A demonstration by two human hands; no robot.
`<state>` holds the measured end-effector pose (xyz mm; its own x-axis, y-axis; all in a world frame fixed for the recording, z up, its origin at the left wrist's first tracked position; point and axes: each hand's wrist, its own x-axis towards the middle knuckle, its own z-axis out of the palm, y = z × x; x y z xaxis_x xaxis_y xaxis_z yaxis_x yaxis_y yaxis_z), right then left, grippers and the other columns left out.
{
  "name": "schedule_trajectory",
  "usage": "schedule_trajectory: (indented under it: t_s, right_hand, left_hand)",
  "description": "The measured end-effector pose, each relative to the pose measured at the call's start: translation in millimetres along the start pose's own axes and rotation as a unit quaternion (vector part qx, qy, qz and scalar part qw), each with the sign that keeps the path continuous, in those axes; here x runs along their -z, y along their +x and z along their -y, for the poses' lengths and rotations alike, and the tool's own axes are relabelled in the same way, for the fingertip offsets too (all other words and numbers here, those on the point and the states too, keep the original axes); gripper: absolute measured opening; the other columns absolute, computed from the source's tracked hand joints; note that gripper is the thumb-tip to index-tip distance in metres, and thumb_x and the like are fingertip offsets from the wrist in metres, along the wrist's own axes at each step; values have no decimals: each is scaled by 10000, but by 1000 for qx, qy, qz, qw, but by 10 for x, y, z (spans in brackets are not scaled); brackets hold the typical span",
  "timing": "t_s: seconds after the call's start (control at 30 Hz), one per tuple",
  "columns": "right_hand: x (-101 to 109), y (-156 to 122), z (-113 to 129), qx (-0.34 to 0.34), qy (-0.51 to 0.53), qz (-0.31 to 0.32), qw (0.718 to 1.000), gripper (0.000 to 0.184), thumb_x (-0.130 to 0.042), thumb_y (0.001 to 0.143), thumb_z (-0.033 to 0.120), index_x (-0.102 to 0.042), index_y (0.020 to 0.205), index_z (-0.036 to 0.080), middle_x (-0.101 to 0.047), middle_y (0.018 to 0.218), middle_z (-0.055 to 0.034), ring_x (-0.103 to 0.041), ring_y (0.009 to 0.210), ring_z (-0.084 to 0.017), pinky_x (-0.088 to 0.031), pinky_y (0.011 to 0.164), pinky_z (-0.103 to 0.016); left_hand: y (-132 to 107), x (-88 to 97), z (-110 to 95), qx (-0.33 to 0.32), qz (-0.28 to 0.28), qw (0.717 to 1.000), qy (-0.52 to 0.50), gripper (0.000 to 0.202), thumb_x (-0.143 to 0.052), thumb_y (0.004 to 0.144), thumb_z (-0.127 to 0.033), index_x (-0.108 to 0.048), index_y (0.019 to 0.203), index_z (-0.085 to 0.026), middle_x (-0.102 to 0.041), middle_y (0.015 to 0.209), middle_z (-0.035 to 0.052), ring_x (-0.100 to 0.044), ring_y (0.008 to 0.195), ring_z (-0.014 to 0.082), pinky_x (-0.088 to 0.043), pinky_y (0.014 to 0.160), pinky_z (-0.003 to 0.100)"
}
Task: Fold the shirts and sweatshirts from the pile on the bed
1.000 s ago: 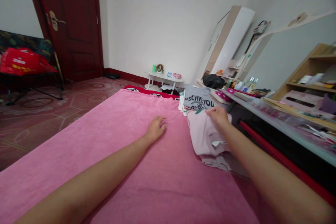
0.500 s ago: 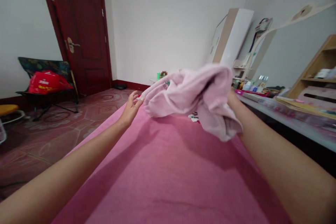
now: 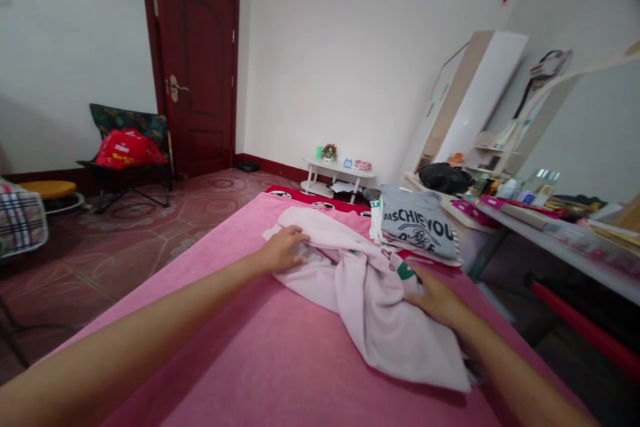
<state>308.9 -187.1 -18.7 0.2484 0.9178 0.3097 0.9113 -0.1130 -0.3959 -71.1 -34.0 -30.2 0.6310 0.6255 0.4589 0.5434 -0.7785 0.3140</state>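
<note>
A crumpled pale pink garment point(image 3: 370, 280) with a green and dark red print lies on the pink bed cover point(image 3: 240, 353). My left hand point(image 3: 285, 250) rests at its left edge, fingers apart and touching the cloth. On the right side, my right hand point(image 3: 437, 293) lies on the same garment near the green print, thumb and fingers spread. Folds hide part of the print. Just beyond the garment sits a stack of folded clothes, topped by a grey shirt point(image 3: 417, 220) with dark lettering.
A red patterned cloth point(image 3: 300, 197) covers the bed's far end. Along the right runs a desk point(image 3: 560, 230) crowded with bottles and boxes. A low white table point(image 3: 340, 169) stands by the back wall. To the left are a folding chair with a red bag point(image 3: 129, 148) and a yellow stool point(image 3: 50, 188).
The pink garment, lifted in the air before, has come down onto the bed. Both hands have lowered with it, and the folded stack now shows behind it. The view has turned left.
</note>
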Motion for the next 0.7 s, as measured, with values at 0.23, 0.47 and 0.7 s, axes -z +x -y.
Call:
schedule_trajectory:
  t_s: [0.23,0.47,0.7]
  right_hand:
    - [-274,-108,-207,-28,-10,-9,1000,468,-461,821,575,-638,1058,213,-671,1044,-91,-632,968,-289,-475,810,-383]
    - [-271,-189,-270,-27,92,-27,995,433,-424,864,539,-676,1021,224,-663,1113,-83,-589,1084,-254,-427,957,-352]
    - [-260,-202,-315,-51,186,-31,981,436,-460,836,567,-700,969,227,-686,1086,-74,-608,1054,-251,-439,968,-331]
  left_hand:
    - [331,-238,-24,12,-48,994,96,856,-705,736,-313,-253,1463,-301,-75,1558,140,-263,1373,336,-320,1056,478]
    - [1126,-367,-47,-22,31,993,114,921,-825,584,-264,-396,1399,-294,-126,1561,147,-127,1414,375,-257,1067,545]
    - [1396,-623,-212,-66,75,988,118,433,-554,769,-51,-658,1125,-275,-408,1459,79,-335,1348,317,-249,1067,534]
